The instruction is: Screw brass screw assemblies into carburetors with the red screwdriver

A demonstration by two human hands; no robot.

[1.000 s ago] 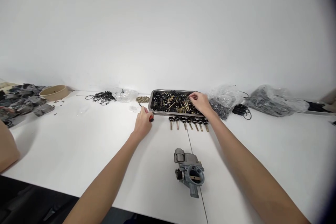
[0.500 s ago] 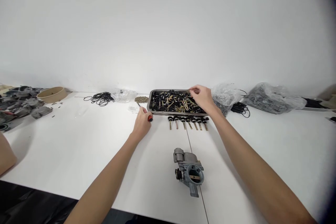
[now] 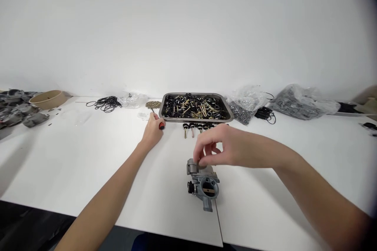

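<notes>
My left hand (image 3: 152, 130) is closed round a screwdriver with a red and black handle (image 3: 161, 126), its tip by a pile of small brass parts (image 3: 153, 104). Over the top of a grey metal carburetor (image 3: 208, 188) is my right hand (image 3: 219, 147), thumb and fingers pinched; what they hold, if anything, is too small to name. The carburetor stands on the white table, a black fitting on its left side. Behind it, a row of black-headed brass pins (image 3: 185, 130) is partly hidden by my right hand.
A metal tray (image 3: 196, 120) full of black and brass parts stands at the back. Left of it lie black rings (image 3: 108, 104), a beige bowl (image 3: 48, 100) and grey metal parts (image 3: 17, 111). Plastic bags (image 3: 303, 102) of parts lie to the right.
My right hand has moved from the tray's right edge down to the carburetor. My left hand still holds the screwdriver. The other person's limb at the left edge has gone from view.
</notes>
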